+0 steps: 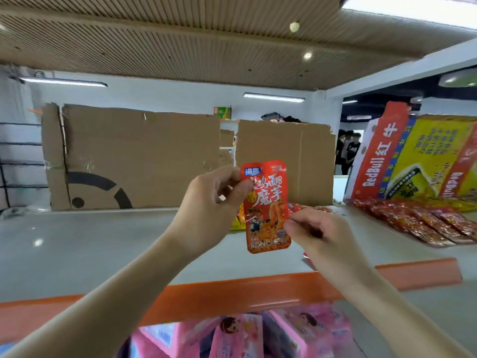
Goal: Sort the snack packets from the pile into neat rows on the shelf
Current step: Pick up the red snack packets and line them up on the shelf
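Observation:
I hold an orange-red snack packet (267,202) upright above the white shelf (90,244). My left hand (209,205) pinches its upper left corner between thumb and fingers. My right hand (317,233) pinches its lower right edge. Behind the packet lies a small pile of packets (309,209), with a yellow one (237,220) partly hidden. A row of dark red packets (423,223) lies overlapping along the shelf's right side.
Brown cardboard sheets (139,156) stand along the back of the shelf. A Red Bull carton (418,156) leans at the right. The shelf has an orange front lip (232,290). Pink boxes (245,334) fill the shelf below. People (347,148) stand far behind.

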`<control>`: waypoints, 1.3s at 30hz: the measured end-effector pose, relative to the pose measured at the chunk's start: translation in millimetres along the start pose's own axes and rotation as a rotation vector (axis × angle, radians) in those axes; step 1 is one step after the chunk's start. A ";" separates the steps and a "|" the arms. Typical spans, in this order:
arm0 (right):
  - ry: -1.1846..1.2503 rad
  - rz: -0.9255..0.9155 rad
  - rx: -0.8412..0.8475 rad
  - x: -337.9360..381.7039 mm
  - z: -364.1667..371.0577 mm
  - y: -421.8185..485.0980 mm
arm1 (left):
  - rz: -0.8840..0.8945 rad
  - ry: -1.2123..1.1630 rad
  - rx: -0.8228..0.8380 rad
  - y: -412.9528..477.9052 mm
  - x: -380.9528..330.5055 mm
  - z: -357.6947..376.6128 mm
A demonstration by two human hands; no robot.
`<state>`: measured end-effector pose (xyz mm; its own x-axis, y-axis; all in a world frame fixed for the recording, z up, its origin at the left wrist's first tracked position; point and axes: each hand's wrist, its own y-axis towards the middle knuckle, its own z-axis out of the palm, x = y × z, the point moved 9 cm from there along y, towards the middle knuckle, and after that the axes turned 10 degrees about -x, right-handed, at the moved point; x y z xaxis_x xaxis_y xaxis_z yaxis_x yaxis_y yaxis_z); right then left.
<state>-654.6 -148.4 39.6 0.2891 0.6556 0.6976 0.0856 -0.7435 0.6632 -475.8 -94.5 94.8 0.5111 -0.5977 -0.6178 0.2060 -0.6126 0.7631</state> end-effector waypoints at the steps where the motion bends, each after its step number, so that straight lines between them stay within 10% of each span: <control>1: 0.004 0.000 -0.002 -0.5 -3.6 -2.9 | 0.019 -0.001 0.018 -1.4 -1.5 3.2; 39: -0.198 0.166 -0.366 -119.7 -364.4 -103.9 | 0.039 -0.103 0.367 -78.3 -140.6 355.2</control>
<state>-1045.5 -101.6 -14.0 0.4503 0.4667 0.7612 -0.3102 -0.7177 0.6235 -860.2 -146.3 54.5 0.4218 -0.6618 -0.6197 -0.1337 -0.7214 0.6795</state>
